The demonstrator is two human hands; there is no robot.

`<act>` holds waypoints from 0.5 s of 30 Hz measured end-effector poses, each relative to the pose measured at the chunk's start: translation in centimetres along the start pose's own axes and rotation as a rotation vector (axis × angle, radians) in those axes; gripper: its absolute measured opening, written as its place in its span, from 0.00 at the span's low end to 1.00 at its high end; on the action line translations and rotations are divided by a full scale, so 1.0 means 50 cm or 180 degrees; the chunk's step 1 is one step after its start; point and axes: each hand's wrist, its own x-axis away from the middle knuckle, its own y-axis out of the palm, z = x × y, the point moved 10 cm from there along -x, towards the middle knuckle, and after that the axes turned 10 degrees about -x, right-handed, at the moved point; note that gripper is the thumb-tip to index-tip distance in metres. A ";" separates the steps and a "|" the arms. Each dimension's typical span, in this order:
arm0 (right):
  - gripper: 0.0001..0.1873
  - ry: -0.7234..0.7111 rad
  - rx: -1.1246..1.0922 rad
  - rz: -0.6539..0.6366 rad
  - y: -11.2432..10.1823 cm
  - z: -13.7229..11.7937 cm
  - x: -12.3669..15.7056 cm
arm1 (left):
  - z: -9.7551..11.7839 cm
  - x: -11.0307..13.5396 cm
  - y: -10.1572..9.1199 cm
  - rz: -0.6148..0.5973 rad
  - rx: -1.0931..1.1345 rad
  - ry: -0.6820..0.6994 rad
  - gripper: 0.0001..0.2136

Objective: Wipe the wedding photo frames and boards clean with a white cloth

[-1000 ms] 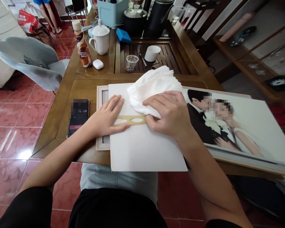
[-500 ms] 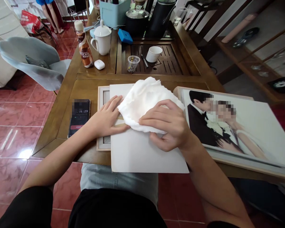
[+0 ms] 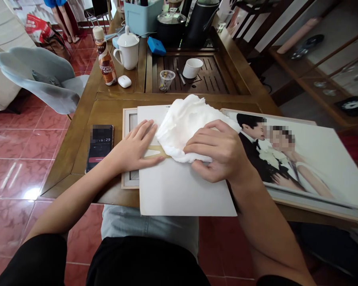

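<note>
Strip [image 3: 163, 151]: nearer left hand [image 3: 133, 151] (flat, fingers spread), long axis running rightward beneath cloth [image 3: 179, 127]; cloth: gripped by right hand [image 3: 220, 150].

The room is looking like a home, around a dining or tea table. A wooden table [image 3: 77, 155] is filling the middle, its far part holding a slatted tea tray [image 3: 210, 81]. A lidded white mug [image 3: 128, 51] is standing at far left, and a black pot [image 3: 170, 31] is sitting behind the tray. A padded shell-backed chair [image 3: 32, 73] is standing left on red floor tiles [image 3: 24, 143]; a couple's portrait [image 3: 304, 163] is lying right.
</note>
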 end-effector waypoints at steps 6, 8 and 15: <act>0.14 0.0180 -0.0328 0.0092 0.021 -0.006 -0.005 | 0.000 0.001 0.000 0.0025 -0.0009 0.0008 0.39; 0.15 0.0222 -0.0411 0.0090 0.025 -0.006 -0.006 | 0.000 0.002 0.000 0.0020 -0.0007 0.0023 0.39; 0.09 0.0248 0.0084 -0.0017 0.009 0.017 0.001 | 0.001 0.000 -0.004 -0.0059 0.0008 -0.0046 0.41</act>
